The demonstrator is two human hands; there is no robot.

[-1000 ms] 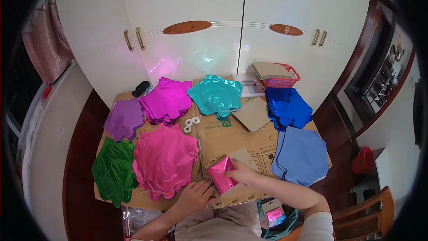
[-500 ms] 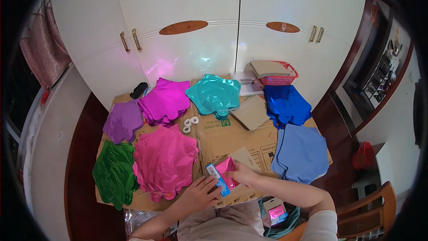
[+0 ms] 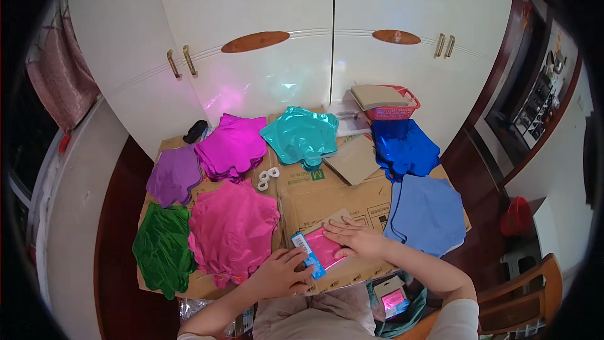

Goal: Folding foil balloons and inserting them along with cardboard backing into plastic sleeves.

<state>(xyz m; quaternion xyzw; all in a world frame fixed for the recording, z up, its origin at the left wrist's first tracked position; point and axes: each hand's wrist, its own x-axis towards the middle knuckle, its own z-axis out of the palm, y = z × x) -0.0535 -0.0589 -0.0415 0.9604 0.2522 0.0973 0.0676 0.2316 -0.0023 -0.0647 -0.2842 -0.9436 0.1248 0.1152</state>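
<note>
A folded pink foil sheet (image 3: 325, 249) lies flat on a beige card (image 3: 340, 217), with a blue-and-white printed strip (image 3: 309, 255) along its left side. My right hand (image 3: 360, 240) lies over the foil and the card's right part, its fingers stretched out and spread. At the strip, my left hand (image 3: 283, 272) rests with slightly bent, parted fingers, the tips touching the strip's lower left edge. Just left of that hand is a stack of large pink foil balloons (image 3: 233, 230).
Around the cardboard-covered table (image 3: 299, 198) lie green (image 3: 162, 245), purple (image 3: 173, 175), magenta (image 3: 233, 145), teal (image 3: 302, 135), dark blue (image 3: 404, 148) and light blue (image 3: 426, 214) foil stacks. White rolls (image 3: 263, 176), beige cards (image 3: 353, 160) and a red basket (image 3: 393, 113) sit farther back.
My right hand has gone from gripping the pink foil to lying spread over it, slightly to the right. The foil now lies flatter on the card. My left hand has barely moved.
</note>
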